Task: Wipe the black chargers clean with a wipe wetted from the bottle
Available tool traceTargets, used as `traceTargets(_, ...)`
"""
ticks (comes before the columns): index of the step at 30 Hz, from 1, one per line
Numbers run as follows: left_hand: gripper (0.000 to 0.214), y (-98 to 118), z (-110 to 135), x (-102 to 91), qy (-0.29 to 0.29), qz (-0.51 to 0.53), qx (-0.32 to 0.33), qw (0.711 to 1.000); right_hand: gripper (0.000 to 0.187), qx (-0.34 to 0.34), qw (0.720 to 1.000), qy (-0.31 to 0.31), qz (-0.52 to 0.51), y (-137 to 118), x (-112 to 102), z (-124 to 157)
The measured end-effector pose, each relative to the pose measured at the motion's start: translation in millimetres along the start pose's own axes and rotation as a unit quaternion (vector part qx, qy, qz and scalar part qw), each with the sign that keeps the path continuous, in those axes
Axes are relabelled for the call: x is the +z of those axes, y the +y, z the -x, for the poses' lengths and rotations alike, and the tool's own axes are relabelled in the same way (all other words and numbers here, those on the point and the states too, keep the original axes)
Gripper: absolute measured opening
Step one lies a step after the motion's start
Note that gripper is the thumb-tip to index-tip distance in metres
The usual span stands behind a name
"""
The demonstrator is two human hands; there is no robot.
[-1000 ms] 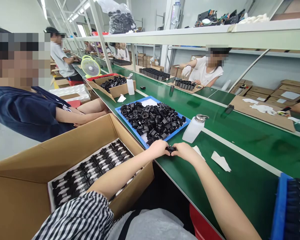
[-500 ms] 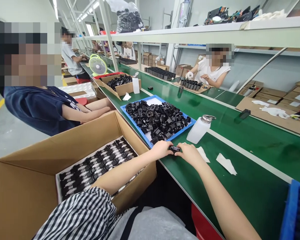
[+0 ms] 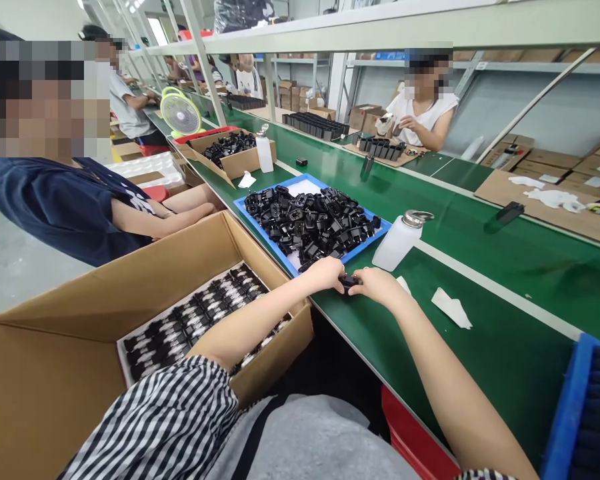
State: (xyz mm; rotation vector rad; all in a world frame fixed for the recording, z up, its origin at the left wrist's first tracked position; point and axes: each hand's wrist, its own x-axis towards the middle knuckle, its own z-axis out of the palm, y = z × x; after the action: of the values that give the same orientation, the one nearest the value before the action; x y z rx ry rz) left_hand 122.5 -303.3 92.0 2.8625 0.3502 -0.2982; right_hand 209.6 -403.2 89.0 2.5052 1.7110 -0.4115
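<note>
My left hand [image 3: 325,272] and my right hand [image 3: 379,284] meet over the near edge of the green belt [image 3: 480,313], both closed on one small black plastic part [image 3: 349,283] held between them. Just beyond my hands lies a blue tray [image 3: 365,248] heaped with several black plug parts [image 3: 310,220]. A white squeeze bottle [image 3: 399,239] with a metal cap stands tilted to the right of the tray. White wipes [image 3: 451,309] lie on the belt near my right hand.
A big cardboard box [image 3: 130,293] of packed black parts stands at my left. A person in dark blue sits beyond it. Another person works across the belt at the back. A second blue tray [image 3: 563,407] is at the lower right. A small fan [image 3: 181,115] stands far left.
My hands stay together on the black part. The view has tipped downward a little, so the upper shelf has left the frame; a small black item on the far belt has drifted right.
</note>
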Motion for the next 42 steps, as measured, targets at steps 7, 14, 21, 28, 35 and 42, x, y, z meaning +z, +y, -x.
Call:
traceTargets(7, 0.031, 16.4, -4.9, -10.8, -0.044, -0.024, -0.042, 0.998, 0.021, 0.019, 0.999, 0.042, -0.009, -3.2, 8.1, 5.5)
traceTargets(14, 0.026, 6.3, 4.2, 4.0, 0.024, 0.013, -0.019, 0.999, 0.026, 0.022, 0.989, 0.082, -0.119, 4.8, 25.9, 9.3)
traceTargets(21, 0.033, 0.7, 3.7, 20.6, 0.018, 0.158, -0.001, 0.987, 0.034, -0.033, 0.973, 0.124, -0.193, 14.1, 37.6, 32.1)
traceTargets(28, 0.036, 7.2, -9.8, 19.1, -0.051, 0.133, 0.062, 0.988, 0.025, 0.009, 0.98, 0.041, -0.193, 13.5, 24.1, 36.8)
traceTargets(35, 0.03, 10.9, -16.1, 10.1, -0.079, 0.098, 0.048, 0.991, 0.024, 0.003, 0.974, 0.034, -0.224, 13.2, 24.1, 38.6)
traceTargets(42, 0.032, 37.2, 9.9, 12.1, -0.01, 0.202, 0.025, 0.979, 0.026, 0.007, 0.969, 0.084, -0.232, 16.2, 27.1, 65.2)
